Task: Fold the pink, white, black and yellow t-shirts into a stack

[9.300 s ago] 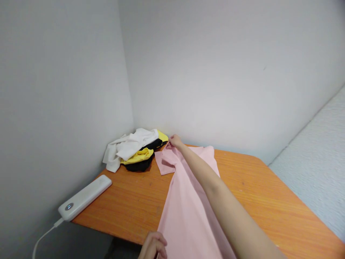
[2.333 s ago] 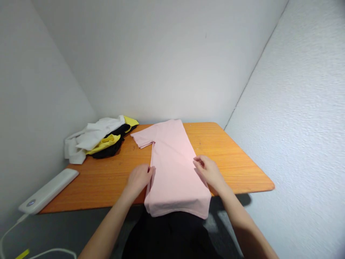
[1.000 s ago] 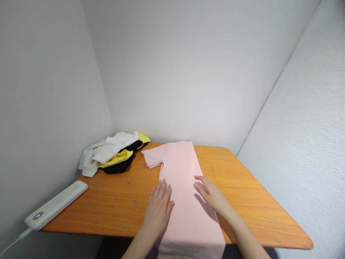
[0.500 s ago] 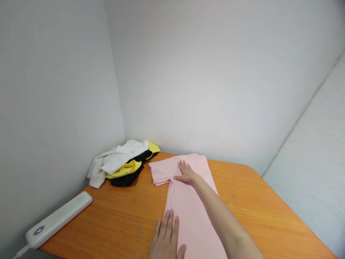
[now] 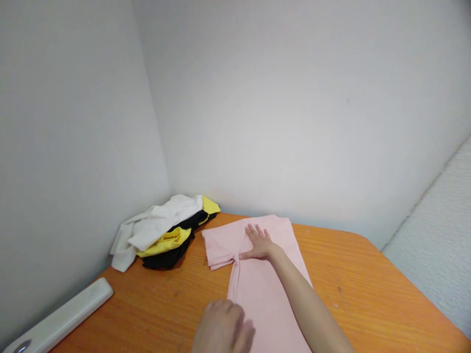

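Resting palm-down with spread fingers, the right hand (image 5: 258, 244) lies on the upper part of the pink, short-sleeved fabric shirt (image 5: 267, 301), close to where its sleeve (image 5: 221, 243) joins the body; it grips nothing. Half a second ago it lay in much the same spot. The left hand (image 5: 222, 327) has changed more: then flat with straight fingers along the shirt's near left edge, it is now blurred, its fingers bent; whether it pinches any cloth I cannot tell. Some nine seconds ago the shirt was partly lifted and twisted; now it lies flat in a long, narrow shape, sleeve pointing left, with small creases gathered at the underarm.

The shirt stretches across the orange-brown, wood-grained bench (image 5: 375, 294) from near the far edge towards the person, its lower end cut off by the view. Left of the sleeve, in the far corner, sits a loose heap of white cloth (image 5: 162, 223) over yellow cloth (image 5: 167, 241) and black cloth (image 5: 165, 260). Nearer on the left lies a white, rounded oblong device (image 5: 69, 314) with a dark oval display. Plain pale grey walls (image 5: 275, 108) meet behind the heap, and a whitish textured surface (image 5: 447, 235) slants along the right.
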Available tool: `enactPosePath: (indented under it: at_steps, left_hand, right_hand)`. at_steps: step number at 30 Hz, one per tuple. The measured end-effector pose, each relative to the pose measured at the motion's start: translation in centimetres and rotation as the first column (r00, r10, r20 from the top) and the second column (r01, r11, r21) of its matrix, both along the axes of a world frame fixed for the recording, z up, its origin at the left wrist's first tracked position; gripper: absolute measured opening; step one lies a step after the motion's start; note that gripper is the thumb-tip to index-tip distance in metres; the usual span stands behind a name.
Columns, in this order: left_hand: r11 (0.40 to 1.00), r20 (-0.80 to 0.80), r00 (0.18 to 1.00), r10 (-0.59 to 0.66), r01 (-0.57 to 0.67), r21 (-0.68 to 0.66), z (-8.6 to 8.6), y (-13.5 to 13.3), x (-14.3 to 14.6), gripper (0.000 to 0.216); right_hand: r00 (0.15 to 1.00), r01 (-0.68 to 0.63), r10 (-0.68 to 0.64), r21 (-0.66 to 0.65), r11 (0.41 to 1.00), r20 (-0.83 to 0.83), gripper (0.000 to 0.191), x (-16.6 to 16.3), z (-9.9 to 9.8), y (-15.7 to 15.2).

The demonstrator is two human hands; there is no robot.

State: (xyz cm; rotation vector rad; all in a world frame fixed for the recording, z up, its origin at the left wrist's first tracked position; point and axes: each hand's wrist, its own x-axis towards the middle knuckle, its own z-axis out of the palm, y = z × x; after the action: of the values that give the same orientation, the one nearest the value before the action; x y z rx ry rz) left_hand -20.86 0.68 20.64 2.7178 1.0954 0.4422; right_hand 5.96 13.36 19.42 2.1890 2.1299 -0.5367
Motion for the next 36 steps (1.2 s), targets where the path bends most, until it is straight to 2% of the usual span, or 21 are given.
enactPosePath:
  at_steps: [1,3,5,8,11,16,22,25,29,36]
  left_hand:
    - [0.997,0.042,0.998,0.044,-0.042,-0.064,2.0,1.8,0.1,0.028]
    - [0.993,0.068,0.992,0.106,-0.102,-0.063,5.0,6.4,0.2,0.030]
    - [0.972,0.007,0.972,0.236,-0.236,-0.023,6.4,11.5,0.3,0.030]
    - [0.912,-0.098,0.907,0.408,-0.411,-0.007,6.1,18.1,0.6,0.032]
    - [0.888,-0.153,0.878,0.453,-0.461,-0.013,4.6,21.5,1.3,0.031]
    - [0.850,-0.190,0.834,0.518,-0.527,0.002,2.2,22.5,3.0,0.044]
    - [0.786,-0.172,0.782,0.599,-0.615,-0.061,0.7,23.6,3.9,0.062]
    - [0.771,-0.180,0.785,0.592,-0.617,-0.157,0.4,24.4,3.7,0.051]
    - [0.798,-0.155,0.831,0.534,-0.556,-0.232,0.2,25.2,3.2,0.030]
    - [0.821,0.024,0.872,0.489,-0.450,-0.350,0.6,26.8,2.6,0.020]
  right_hand:
    - [1.000,0.001,-0.001,-0.009,1.000,0.004,0.127,0.0,0.1,0.0]
    - [1.000,-0.001,0.001,-0.014,1.000,0.008,0.127,0.0,0.2,0.0]
    - [1.000,-0.003,0.003,-0.016,1.000,0.012,0.128,0.0,0.3,0.0]
    - [1.000,-0.011,0.011,-0.016,1.000,0.014,0.128,0.0,0.3,0.0]
    - [1.000,-0.016,0.016,-0.003,1.000,0.012,0.128,-0.1,0.4,-0.1]
    - [1.000,-0.013,0.013,-0.014,1.000,0.016,0.130,-0.1,0.6,-0.1]
    - [1.000,-0.025,0.025,-0.008,1.000,0.006,0.130,0.0,0.4,0.0]
    - [1.000,-0.027,0.027,0.003,1.000,-0.002,0.130,0.1,0.3,0.0]
    - [1.000,-0.026,0.026,0.018,1.000,0.002,0.130,-0.1,0.6,-0.1]
    - [1.000,0.020,-0.020,-0.062,0.998,-0.011,0.131,-1.2,1.0,-0.2]
